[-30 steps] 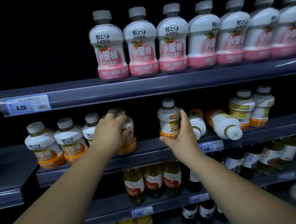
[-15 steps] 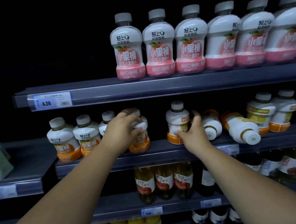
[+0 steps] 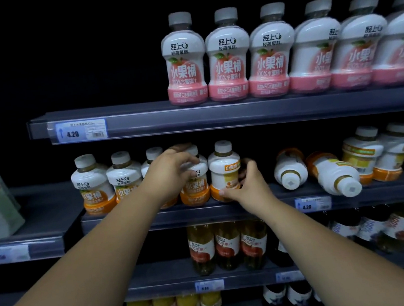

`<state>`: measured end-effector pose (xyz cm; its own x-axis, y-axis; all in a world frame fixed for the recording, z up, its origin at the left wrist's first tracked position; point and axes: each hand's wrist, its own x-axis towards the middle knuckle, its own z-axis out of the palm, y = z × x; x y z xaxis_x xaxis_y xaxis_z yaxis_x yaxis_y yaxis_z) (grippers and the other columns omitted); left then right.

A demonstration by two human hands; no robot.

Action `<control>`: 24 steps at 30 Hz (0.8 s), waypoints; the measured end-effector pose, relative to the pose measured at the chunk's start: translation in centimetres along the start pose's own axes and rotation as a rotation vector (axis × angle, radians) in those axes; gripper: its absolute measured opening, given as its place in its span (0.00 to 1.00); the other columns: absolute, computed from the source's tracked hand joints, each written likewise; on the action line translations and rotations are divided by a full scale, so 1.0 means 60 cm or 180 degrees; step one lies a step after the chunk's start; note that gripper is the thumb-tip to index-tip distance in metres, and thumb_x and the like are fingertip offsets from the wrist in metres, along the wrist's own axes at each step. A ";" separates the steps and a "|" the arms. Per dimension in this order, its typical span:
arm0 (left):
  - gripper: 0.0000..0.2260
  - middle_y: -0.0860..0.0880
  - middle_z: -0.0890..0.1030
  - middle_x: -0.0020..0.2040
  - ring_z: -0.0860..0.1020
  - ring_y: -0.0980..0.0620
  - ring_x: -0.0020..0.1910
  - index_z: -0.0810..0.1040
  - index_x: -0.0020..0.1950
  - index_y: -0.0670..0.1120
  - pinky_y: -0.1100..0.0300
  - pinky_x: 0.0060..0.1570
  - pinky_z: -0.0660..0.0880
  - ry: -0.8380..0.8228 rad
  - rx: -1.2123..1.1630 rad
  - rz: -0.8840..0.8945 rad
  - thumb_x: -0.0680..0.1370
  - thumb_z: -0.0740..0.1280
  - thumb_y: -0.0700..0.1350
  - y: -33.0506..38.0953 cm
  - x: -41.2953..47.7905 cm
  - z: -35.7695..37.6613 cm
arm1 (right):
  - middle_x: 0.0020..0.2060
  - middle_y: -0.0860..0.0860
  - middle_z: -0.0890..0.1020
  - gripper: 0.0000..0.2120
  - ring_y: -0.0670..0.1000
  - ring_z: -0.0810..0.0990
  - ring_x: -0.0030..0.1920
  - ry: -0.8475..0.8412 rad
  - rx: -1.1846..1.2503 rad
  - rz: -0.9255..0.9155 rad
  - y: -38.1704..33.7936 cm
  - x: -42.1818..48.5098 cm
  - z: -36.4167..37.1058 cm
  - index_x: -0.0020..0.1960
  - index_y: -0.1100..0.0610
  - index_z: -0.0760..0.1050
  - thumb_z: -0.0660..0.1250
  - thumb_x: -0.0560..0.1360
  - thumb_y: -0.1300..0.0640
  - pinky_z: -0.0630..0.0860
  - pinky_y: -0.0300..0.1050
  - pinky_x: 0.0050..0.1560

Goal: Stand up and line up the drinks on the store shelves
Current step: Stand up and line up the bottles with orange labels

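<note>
dim grey shelf [image 3: 227, 211], mid-frame: left hand [image 3: 171, 174] fingers [image 3: 188, 159] hold one orange-based white plastic bottle [image 3: 196, 189], right hand [image 3: 253, 188] grips its neighbour [image 3: 224, 173], aligning; toppled bottles [image 3: 335, 176] at right likely need standing next.

upper price tag [image 3: 81, 131] reads 4.20; lower price tag [image 3: 312, 204] too; pink bottles [image 3: 184, 65] say 小果桶, 100%水蜜桃汁; orange bottles [image 3: 92, 186] 小果桶.
</note>
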<state>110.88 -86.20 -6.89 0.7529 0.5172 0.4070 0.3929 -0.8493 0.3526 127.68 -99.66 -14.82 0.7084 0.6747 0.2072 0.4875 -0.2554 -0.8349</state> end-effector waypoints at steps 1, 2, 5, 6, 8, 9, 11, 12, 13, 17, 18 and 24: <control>0.13 0.51 0.72 0.67 0.72 0.49 0.65 0.79 0.62 0.56 0.58 0.57 0.69 -0.0008 -0.0011 0.0000 0.77 0.71 0.48 0.001 0.000 0.000 | 0.63 0.45 0.71 0.49 0.47 0.72 0.61 -0.0094 0.0046 0.0022 -0.003 -0.001 0.003 0.78 0.52 0.53 0.80 0.67 0.51 0.71 0.44 0.57; 0.14 0.51 0.72 0.67 0.72 0.49 0.65 0.79 0.62 0.56 0.59 0.57 0.69 -0.0013 -0.0025 -0.0006 0.77 0.71 0.48 0.001 0.000 0.000 | 0.65 0.46 0.71 0.50 0.47 0.72 0.61 -0.0182 0.0061 0.0058 -0.005 0.000 0.006 0.79 0.51 0.49 0.78 0.69 0.52 0.70 0.44 0.57; 0.14 0.51 0.72 0.66 0.72 0.49 0.65 0.79 0.62 0.57 0.59 0.56 0.69 -0.0016 -0.0042 -0.0049 0.78 0.70 0.48 0.001 -0.001 0.000 | 0.69 0.53 0.72 0.50 0.52 0.74 0.64 -0.0033 0.0010 0.0096 -0.006 0.003 0.013 0.80 0.53 0.48 0.78 0.70 0.53 0.72 0.47 0.59; 0.14 0.51 0.72 0.66 0.72 0.49 0.65 0.79 0.62 0.57 0.60 0.56 0.69 -0.0004 -0.0043 -0.0048 0.78 0.70 0.48 0.001 -0.001 0.001 | 0.70 0.53 0.71 0.52 0.54 0.73 0.67 0.0080 0.0027 0.0108 -0.005 0.006 0.014 0.80 0.54 0.50 0.80 0.68 0.53 0.72 0.47 0.62; 0.13 0.51 0.72 0.67 0.72 0.50 0.65 0.79 0.62 0.56 0.61 0.54 0.68 0.0003 -0.0052 -0.0033 0.78 0.70 0.48 0.001 -0.002 0.003 | 0.71 0.51 0.70 0.54 0.53 0.71 0.69 0.0085 0.0164 0.0145 -0.007 0.006 0.014 0.80 0.53 0.48 0.81 0.67 0.53 0.71 0.46 0.63; 0.13 0.52 0.71 0.67 0.72 0.51 0.64 0.79 0.62 0.56 0.62 0.54 0.68 0.0005 -0.0062 -0.0027 0.78 0.70 0.48 0.000 -0.002 0.004 | 0.70 0.50 0.70 0.54 0.52 0.71 0.68 0.0008 0.0258 0.0176 -0.007 0.008 0.015 0.81 0.51 0.45 0.79 0.69 0.55 0.70 0.45 0.61; 0.13 0.52 0.72 0.67 0.72 0.51 0.64 0.79 0.62 0.56 0.62 0.54 0.68 0.0029 -0.0090 -0.0035 0.77 0.71 0.48 -0.001 -0.002 0.005 | 0.71 0.52 0.71 0.52 0.52 0.72 0.67 -0.0041 0.0351 0.0234 -0.007 0.010 0.018 0.82 0.49 0.41 0.76 0.72 0.57 0.69 0.44 0.58; 0.13 0.51 0.72 0.67 0.73 0.50 0.64 0.80 0.61 0.56 0.61 0.55 0.70 0.0060 -0.0115 -0.0039 0.77 0.71 0.48 -0.001 -0.001 0.007 | 0.70 0.53 0.71 0.53 0.52 0.72 0.66 0.0023 0.0384 0.0268 -0.006 0.012 0.021 0.81 0.50 0.43 0.77 0.71 0.56 0.69 0.44 0.58; 0.13 0.51 0.73 0.66 0.73 0.50 0.63 0.80 0.60 0.56 0.60 0.56 0.71 0.0088 -0.0155 -0.0045 0.77 0.72 0.47 -0.002 0.000 0.008 | 0.70 0.53 0.71 0.54 0.53 0.72 0.67 0.0142 0.0390 0.0297 -0.006 0.013 0.023 0.81 0.52 0.45 0.79 0.69 0.54 0.70 0.44 0.58; 0.13 0.51 0.74 0.64 0.75 0.50 0.61 0.81 0.59 0.55 0.58 0.56 0.74 0.0132 -0.0287 -0.0070 0.75 0.73 0.46 -0.003 0.001 0.011 | 0.69 0.50 0.71 0.56 0.53 0.73 0.66 0.0068 0.0425 0.0342 -0.002 0.016 0.030 0.81 0.47 0.42 0.80 0.68 0.52 0.72 0.47 0.59; 0.13 0.52 0.74 0.64 0.75 0.50 0.61 0.81 0.59 0.55 0.57 0.56 0.74 0.0127 -0.0289 -0.0077 0.75 0.73 0.46 -0.003 0.001 0.010 | 0.69 0.51 0.72 0.55 0.52 0.74 0.65 0.0011 0.0431 0.0345 -0.001 0.018 0.031 0.81 0.47 0.41 0.78 0.69 0.54 0.72 0.46 0.58; 0.12 0.52 0.75 0.59 0.76 0.49 0.58 0.81 0.56 0.56 0.52 0.57 0.76 0.0124 -0.0230 -0.0131 0.74 0.75 0.46 0.002 0.006 0.005 | 0.72 0.54 0.69 0.60 0.56 0.71 0.69 0.0196 0.0231 0.0359 -0.005 0.016 0.033 0.80 0.48 0.44 0.82 0.63 0.49 0.73 0.54 0.66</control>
<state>111.37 -86.14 -6.97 0.7152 0.5565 0.4228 0.3828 -0.8181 0.4291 127.19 -97.55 -15.37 0.7877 0.6002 0.1389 0.3663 -0.2751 -0.8889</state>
